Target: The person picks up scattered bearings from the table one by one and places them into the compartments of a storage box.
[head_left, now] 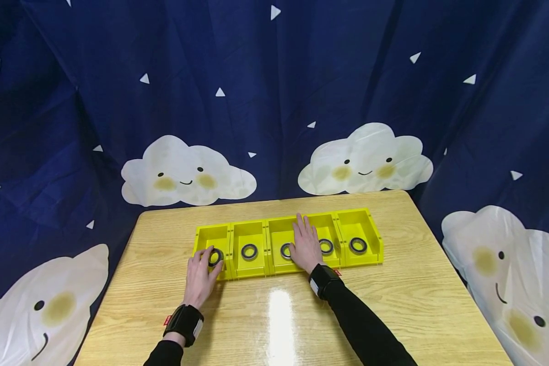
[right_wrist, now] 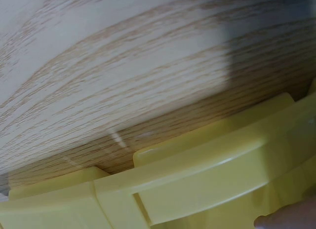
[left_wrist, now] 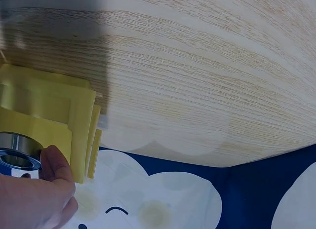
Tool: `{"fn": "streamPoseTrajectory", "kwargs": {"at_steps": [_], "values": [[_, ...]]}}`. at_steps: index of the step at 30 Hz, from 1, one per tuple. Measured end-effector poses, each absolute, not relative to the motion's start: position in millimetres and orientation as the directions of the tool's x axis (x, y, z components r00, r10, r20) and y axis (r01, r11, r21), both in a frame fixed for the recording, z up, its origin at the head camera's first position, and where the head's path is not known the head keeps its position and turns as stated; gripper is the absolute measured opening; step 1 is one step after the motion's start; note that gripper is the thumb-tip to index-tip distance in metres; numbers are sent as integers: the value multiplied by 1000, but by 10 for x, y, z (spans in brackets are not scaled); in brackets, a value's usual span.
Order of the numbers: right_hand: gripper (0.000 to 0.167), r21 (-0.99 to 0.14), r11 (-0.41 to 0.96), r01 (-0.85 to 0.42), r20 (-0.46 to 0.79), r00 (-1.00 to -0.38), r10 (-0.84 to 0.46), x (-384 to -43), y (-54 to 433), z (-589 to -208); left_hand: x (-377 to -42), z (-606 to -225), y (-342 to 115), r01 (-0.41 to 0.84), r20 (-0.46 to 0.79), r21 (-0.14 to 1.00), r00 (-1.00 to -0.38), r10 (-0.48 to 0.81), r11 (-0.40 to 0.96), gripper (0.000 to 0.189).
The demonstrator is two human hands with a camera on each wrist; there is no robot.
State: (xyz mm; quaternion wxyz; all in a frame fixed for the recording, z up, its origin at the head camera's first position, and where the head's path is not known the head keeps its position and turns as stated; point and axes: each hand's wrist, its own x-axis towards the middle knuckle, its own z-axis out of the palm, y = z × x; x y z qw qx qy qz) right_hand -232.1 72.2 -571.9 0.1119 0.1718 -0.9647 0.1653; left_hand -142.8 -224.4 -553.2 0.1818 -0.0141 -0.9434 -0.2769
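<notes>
A row of joined yellow bins (head_left: 250,229) holds several ring-shaped ball bearings with dark seals. At the leftmost bin, my left hand (head_left: 200,276) pinches a bearing (head_left: 216,257) between thumb and fingers. The left wrist view shows that bearing's (left_wrist: 29,145) shiny metal outer side, tilted beside the fingertips. My right hand (head_left: 307,246) lies across the wall between the third and fourth bins, its fingers stretched toward the back. Partly hidden on either side of it are a bearing (head_left: 285,250) in the third bin and another bearing (head_left: 327,247) in the fourth.
The second bin contains a bearing (head_left: 249,252), and the rightmost bin has one more bearing (head_left: 358,246). Beneath the bins is a light wooden table (head_left: 238,325). A dark blue curtain (head_left: 274,61) with cloud prints hangs behind the table and at its sides.
</notes>
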Motion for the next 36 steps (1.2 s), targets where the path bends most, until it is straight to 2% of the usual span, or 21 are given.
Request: {"fn": "streamPoseTrajectory", "kwargs": {"at_steps": [14, 27, 36], "values": [[58, -280, 885, -371, 286, -913, -292, -2322, 723, -5707, -1456, -5525, -2199, 24, 223, 469, -970, -92, 883, 51], [58, -278, 886, -372, 286, -912, -294, -2323, 720, -5714, -1447, -5571, -2155, 35, 256, 414, -963, -80, 910, 48], [58, -270, 888, -372, 285, -912, -295, -2313, 719, -5705, -1459, -5590, -2130, -16, 202, 415, -973, -109, 910, 47]]}}
